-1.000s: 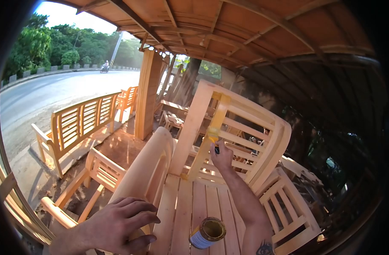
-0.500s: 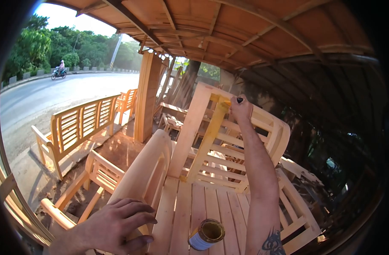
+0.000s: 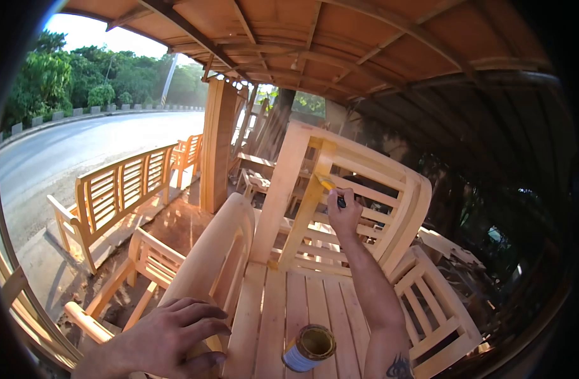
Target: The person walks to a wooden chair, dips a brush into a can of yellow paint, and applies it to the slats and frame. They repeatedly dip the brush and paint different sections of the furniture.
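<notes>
My right hand grips a paintbrush by its dark handle. The bristle end touches an upright of the bare wooden bench back; this upright is coated yellow along much of its length. My left hand rests, fingers apart, on the bench's rounded armrest. Close to me on the slatted seat stands an opened can with a bluish label and brownish-yellow stains around its rim.
Left of the bench are a wooden chair frame and a long slatted bench. A wooden post rises behind them. On the right stands another slatted wooden piece. A road runs beyond the roofed area.
My right hand has come down and left from the top rail, bringing the brush against the yellow upright. My left hand stays on the armrest. The motorbike on the road is gone from view.
</notes>
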`<state>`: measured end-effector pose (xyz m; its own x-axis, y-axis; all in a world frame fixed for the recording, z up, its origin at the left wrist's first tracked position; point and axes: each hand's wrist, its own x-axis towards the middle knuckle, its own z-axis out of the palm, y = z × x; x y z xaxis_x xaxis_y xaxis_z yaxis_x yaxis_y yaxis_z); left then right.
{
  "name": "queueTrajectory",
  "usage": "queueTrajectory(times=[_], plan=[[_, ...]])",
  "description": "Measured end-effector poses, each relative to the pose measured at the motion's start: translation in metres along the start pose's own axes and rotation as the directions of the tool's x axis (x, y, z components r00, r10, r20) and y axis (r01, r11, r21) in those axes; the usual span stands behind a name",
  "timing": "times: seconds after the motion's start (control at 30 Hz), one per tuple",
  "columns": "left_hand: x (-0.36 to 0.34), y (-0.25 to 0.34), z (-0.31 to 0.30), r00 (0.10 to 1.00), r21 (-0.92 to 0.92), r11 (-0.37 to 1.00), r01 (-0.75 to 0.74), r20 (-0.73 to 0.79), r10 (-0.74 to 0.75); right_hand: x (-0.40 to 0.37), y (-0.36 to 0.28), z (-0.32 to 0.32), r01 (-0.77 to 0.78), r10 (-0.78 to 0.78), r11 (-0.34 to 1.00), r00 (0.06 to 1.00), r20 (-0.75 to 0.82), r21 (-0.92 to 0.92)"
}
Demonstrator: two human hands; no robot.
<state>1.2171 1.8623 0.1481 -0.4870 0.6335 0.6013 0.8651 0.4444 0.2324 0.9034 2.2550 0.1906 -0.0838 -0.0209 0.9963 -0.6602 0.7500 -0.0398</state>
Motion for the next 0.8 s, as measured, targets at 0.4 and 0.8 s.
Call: queueTrajectory(times=[0.4,0.8], plan=[[0.002,0.001,0.001,1.000,-0.001,1.000,0.020,-0.002,-0.020,0.033,0.000,0.012,0.083,-0.089,0.995,0.991,-0.100,-0.062],[0.002,-0.003,0.002,1.000,-0.003,1.000,0.017,-0.009,-0.017,-0.103,0.018,0.008,0.186,-0.073,0.950,0.913,0.401,-0.251]])
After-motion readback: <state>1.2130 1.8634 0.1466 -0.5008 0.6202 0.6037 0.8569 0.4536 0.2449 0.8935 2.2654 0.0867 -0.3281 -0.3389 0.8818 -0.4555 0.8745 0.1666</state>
